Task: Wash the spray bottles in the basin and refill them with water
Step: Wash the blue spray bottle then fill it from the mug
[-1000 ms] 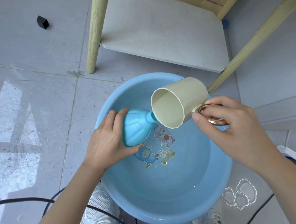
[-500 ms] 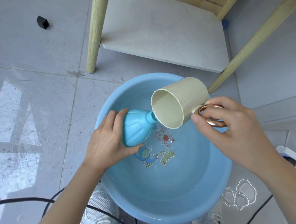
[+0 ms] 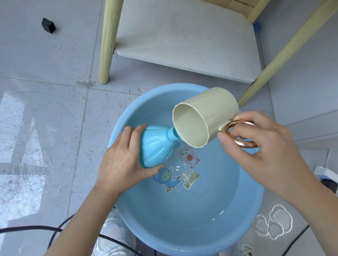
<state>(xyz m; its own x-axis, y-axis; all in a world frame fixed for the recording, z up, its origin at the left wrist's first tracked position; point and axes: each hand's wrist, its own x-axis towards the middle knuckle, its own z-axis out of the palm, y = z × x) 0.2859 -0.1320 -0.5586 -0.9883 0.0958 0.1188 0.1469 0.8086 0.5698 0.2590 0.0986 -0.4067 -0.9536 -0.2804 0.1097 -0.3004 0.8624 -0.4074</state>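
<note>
Barely anything has shifted: left hand (image 3: pixel 123 161) grips the bottle (image 3: pixel 155 146), right hand (image 3: pixel 261 150) grasps the tipped cup (image 3: pixel 205 116) at its neck, over the basin (image 3: pixel 201 248); refilling seemingly continues

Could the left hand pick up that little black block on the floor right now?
Probably not yet: the left hand grips the bottle over the basin, and the block lies far off across open floor. Nothing blocks the way, but the hand is busy.
</note>
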